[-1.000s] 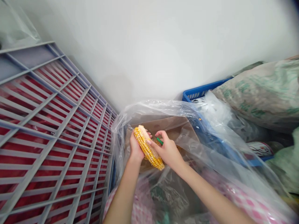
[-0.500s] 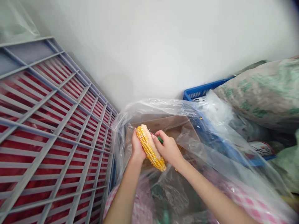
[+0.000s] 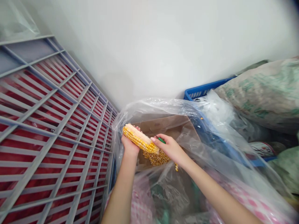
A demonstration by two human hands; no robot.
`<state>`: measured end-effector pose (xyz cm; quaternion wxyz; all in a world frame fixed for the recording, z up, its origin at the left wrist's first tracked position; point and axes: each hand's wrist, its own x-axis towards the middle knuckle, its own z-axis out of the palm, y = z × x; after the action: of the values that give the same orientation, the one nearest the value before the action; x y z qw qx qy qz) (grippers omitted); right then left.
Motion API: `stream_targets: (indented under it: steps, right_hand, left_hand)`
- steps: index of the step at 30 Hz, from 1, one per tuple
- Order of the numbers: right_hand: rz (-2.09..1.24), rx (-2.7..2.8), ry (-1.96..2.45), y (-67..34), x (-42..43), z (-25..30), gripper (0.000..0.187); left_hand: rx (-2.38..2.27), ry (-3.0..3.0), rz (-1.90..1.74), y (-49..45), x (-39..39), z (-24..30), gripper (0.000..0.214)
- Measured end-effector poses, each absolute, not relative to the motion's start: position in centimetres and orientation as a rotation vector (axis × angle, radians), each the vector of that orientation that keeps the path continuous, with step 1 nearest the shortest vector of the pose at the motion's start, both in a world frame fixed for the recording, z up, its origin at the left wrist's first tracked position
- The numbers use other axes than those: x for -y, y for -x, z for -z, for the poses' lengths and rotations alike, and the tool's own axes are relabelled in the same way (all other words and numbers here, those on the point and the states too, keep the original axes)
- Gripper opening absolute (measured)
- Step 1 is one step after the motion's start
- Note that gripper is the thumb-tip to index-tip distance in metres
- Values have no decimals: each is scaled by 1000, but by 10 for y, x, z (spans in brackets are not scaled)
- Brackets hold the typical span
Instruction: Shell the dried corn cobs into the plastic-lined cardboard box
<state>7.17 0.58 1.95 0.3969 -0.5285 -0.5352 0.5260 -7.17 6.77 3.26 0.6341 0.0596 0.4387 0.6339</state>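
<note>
A partly stripped yellow corn cob (image 3: 140,140) lies slanted in my left hand (image 3: 130,145), whose fingers wrap round it from behind. Its upper side is bare and pale, while rows of kernels cover the rest. My right hand (image 3: 171,149) is closed on a small tool with a green handle (image 3: 161,140); the tool's thin dark end is mostly hidden. The right thumb is by the cob's lower right part. Below the hands, loose corn kernels (image 3: 158,158) lie in a pile on brown cardboard (image 3: 184,124), inside a clear plastic bag (image 3: 154,104).
A tall grey slatted crate (image 3: 77,104) with red contents stands close on the left. To the right, a blue basket (image 3: 205,87) holds plastic bags, and a patterned sack (image 3: 261,93) lies over it. A white wall (image 3: 149,53) rises behind.
The cob has shifted left and tilted flatter in my left hand. My right hand has moved slightly right and down. The kernel pile has come into view beneath.
</note>
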Motion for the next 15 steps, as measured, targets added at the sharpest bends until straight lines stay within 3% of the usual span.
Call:
stream_targets:
  steps: [8, 15]
  right_hand:
    - [-1513, 1447, 1217, -76, -4, -18, 41]
    - [-1432, 1499, 1316, -75, -1, -22, 40]
  left_hand:
    - [-999, -137, -1440, 77, -69, -23, 26]
    - [-1056, -120, -1452, 71, -66, -20, 27]
